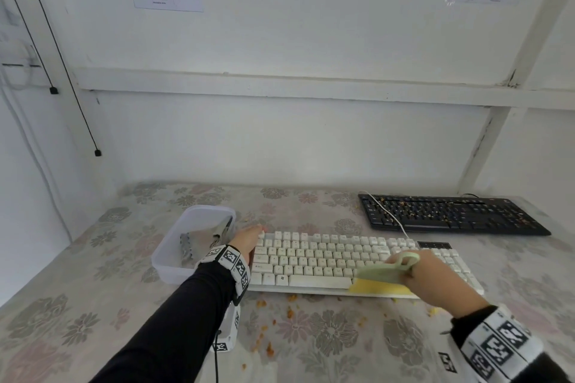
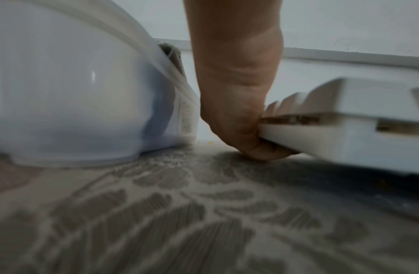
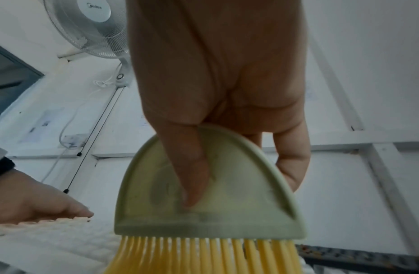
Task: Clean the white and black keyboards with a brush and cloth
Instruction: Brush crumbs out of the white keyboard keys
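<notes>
The white keyboard lies across the middle of the flowered table. My left hand grips its left end; in the left wrist view the thumb is tucked under the keyboard's edge, which looks slightly raised. My right hand holds a brush with a pale green handle. Its yellow bristles rest on the keyboard's front edge, right of the space bar. The black keyboard, strewn with crumbs, lies at the back right. A grey cloth sits in a tub.
A translucent plastic tub stands just left of the white keyboard, close to my left hand. Orange crumbs are scattered on the tablecloth in front of the keyboard. The white keyboard's cable runs over the black keyboard. A white wall closes the back.
</notes>
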{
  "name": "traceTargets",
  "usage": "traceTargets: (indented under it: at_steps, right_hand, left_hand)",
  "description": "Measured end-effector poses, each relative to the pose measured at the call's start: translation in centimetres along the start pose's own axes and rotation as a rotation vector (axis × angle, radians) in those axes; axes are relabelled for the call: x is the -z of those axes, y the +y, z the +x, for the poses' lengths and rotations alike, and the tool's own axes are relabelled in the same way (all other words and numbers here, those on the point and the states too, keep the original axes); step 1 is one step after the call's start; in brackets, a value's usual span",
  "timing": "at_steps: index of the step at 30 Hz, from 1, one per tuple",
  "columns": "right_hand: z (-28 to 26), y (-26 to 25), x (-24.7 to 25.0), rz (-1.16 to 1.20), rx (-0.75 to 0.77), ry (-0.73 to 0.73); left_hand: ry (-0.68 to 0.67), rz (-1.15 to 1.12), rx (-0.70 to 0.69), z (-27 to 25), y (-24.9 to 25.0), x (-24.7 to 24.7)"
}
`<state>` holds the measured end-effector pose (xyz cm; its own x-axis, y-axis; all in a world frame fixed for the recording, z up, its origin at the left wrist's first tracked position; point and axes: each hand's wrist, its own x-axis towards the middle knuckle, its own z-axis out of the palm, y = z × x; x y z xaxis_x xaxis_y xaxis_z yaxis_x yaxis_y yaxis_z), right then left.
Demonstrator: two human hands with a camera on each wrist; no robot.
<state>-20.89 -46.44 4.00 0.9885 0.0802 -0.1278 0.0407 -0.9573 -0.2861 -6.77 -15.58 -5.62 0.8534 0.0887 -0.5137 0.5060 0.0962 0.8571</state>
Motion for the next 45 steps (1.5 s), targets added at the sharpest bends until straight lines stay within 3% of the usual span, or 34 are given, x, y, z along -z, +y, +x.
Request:
traceTargets:
  at_steps: [3,9,12,19,27,30,37,45]
  right_hand:
    - [-0.5,0.4,0.6,-0.010,-0.012,0.022]
    - [0.4,-4.9,-0.4,0.085,0.357,0.032]
    - [1.1,-6.7,-2.2,0.049,0.455,0.006]
    - [1.0,-3.8,-2.6,-0.033,0.377,0.017]
    - [0.0,2.8,-0.7,-0.066,0.134,0.027]
    - [-0.5,2.1,0.0,-0.024,0.188,0.046]
    - [0.6,-3.4,-1.4,0.070,0.511,0.052]
    - [1.0,1.0,-1.5,-0.041,0.340,0.064]
  left_hand:
    - [-0.016,0.010,0.004,0.2,-0.1,0.1]
    - [-0.016,0.035,0.011,1.2,-0.3,0.1]
    - [-0.021,0.074,0.038,1.9,-0.6,0.3]
    - [0.010,0.042,0.021,0.9,-0.1,-0.2]
    - [0.028,0.081,-0.016,0.7,0.2,-0.6]
    - [0.032,0.133,-0.030,0.9,0.2,-0.6]
    - [0.024,0.150,-0.049,0.3,0.3,-0.7]
    - [0.042,0.129,-0.046,0.1,0.4,-0.7]
